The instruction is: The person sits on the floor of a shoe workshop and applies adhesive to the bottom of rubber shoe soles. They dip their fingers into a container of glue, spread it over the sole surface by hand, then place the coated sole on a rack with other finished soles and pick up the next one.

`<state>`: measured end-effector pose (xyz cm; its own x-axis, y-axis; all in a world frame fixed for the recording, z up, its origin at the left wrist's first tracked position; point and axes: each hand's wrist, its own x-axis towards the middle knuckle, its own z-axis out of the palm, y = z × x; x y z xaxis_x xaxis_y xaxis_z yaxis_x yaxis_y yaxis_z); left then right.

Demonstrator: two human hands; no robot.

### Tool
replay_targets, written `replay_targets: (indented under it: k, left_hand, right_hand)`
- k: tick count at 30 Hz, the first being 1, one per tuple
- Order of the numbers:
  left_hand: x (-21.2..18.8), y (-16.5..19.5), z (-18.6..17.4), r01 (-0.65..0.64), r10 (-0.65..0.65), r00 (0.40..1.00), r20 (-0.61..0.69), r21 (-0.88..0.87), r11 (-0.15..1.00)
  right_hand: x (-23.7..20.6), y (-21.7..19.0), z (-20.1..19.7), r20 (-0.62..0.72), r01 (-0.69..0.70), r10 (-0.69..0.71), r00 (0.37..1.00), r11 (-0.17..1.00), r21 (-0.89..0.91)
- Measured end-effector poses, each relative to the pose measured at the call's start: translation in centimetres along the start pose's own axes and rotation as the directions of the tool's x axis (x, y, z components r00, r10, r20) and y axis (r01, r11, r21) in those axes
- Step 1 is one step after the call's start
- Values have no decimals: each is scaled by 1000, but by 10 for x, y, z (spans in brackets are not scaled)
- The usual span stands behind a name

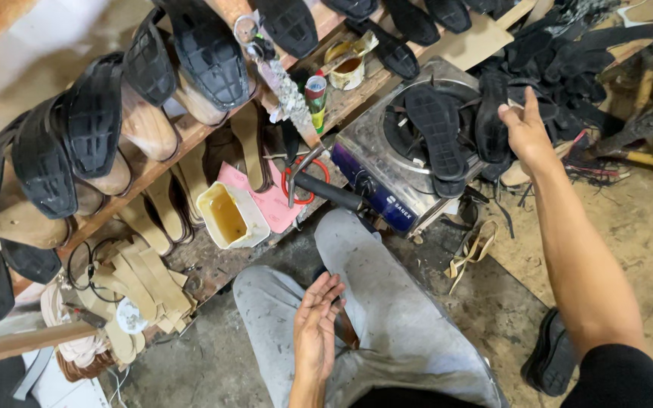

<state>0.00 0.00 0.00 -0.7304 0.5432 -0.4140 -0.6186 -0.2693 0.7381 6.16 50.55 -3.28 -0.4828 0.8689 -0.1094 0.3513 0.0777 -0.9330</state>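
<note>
My right hand reaches out to a small steel gas stove with a blue front. Its fingers are apart and touch the edge of a black sandal sole lying on the stove's right side. A second black sole lies across the burner. My left hand rests palm up on my grey trouser leg and grips nothing. A dark brown object lies against its fingers; what it is cannot be made out.
A slanted wooden rack holds wooden shoe lasts with black soles. Below it sit a white tub of yellow glue, beige insoles and a pink sheet. A heap of black straps lies behind the stove. A black shoe is on the floor.
</note>
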Motion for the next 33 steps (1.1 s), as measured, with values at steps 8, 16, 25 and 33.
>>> replay_targets:
  k: [8, 16, 25, 33]
  left_hand:
    - [2, -5, 5, 7, -7, 1000, -6, -31, 999]
    - [-24, 6, -14, -60, 62, 998, 12, -92, 994]
    - [-50, 4, -47, -63, 59, 998, -31, -167, 984]
    - [-58, 1, -57, -58, 52, 998, -33, -202, 978]
  right_hand:
    - [-99, -39, 64, 47, 405, -461, 886, 722, -562]
    - [-121, -34, 110, 84, 242, -333, 939, 470, -849]
    - [-106, -23, 89, -64, 148, -176, 982, 939, -309]
    - [-174, -85, 86, 143, 175, -213, 967, 956, 236]
